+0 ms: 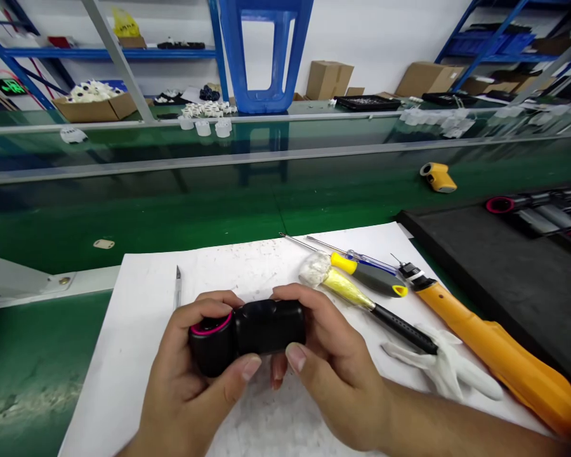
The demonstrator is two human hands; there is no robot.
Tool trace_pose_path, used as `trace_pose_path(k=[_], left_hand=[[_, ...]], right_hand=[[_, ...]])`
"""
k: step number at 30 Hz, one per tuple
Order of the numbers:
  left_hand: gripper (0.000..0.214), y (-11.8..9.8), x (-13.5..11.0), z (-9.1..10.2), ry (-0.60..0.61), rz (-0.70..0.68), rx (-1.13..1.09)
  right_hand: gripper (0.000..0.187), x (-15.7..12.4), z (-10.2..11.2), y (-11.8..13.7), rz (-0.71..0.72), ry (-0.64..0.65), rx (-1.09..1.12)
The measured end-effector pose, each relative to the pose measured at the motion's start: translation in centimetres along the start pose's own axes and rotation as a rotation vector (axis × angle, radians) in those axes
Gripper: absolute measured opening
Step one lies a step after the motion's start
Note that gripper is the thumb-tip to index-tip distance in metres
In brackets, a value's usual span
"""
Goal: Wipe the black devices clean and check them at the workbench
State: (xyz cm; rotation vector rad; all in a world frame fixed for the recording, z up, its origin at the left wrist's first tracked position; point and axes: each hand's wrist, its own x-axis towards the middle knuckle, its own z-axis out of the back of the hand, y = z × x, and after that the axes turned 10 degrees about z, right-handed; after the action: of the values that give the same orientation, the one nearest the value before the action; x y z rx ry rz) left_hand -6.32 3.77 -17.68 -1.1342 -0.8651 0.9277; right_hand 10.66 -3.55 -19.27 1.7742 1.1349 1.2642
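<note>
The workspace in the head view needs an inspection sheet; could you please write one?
Surface: white sheet, speckled and smudged.
Job's things: pink-ringed black device, held over the white sheet.
Clutter: knife at left; at right, two screwdrivers, white-headed tool, crumpled white item, orange power tool.
Hands: left hand around the ringed end, right hand on the other end.
Cables: nothing seen on the sheet.
Surroundings: green surface, cardboard boxes and blue shelves beyond; black tray at right.

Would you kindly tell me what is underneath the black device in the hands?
A smudged white sheet lies below the black device. Whatever lies directly beneath is hidden by the device, the left hand and the right hand.
</note>
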Motion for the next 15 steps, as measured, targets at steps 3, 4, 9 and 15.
trace_pose_path(k=[3,4,9,15], left_hand=[[0.039,0.1,0.2,0.1,0.034,-0.071,0.052],[0.039,0.1,0.1,0.0,0.037,-0.095,0.069],[0.044,-0.6,-0.4,-0.1,0.07,-0.244,0.166],[0.048,-0.7,-0.5,-0.2,0.098,-0.217,0.185]], right_hand=[[0.041,0.0,0.1,0.1,0.056,0.011,-0.094],[0.041,0.1,0.2,0.1,0.079,0.009,-0.132],[0.038,0.6,0.0,0.6,0.177,-0.01,-0.386],[0.035,0.9,-0.3,1.0,0.076,-0.037,-0.441]])
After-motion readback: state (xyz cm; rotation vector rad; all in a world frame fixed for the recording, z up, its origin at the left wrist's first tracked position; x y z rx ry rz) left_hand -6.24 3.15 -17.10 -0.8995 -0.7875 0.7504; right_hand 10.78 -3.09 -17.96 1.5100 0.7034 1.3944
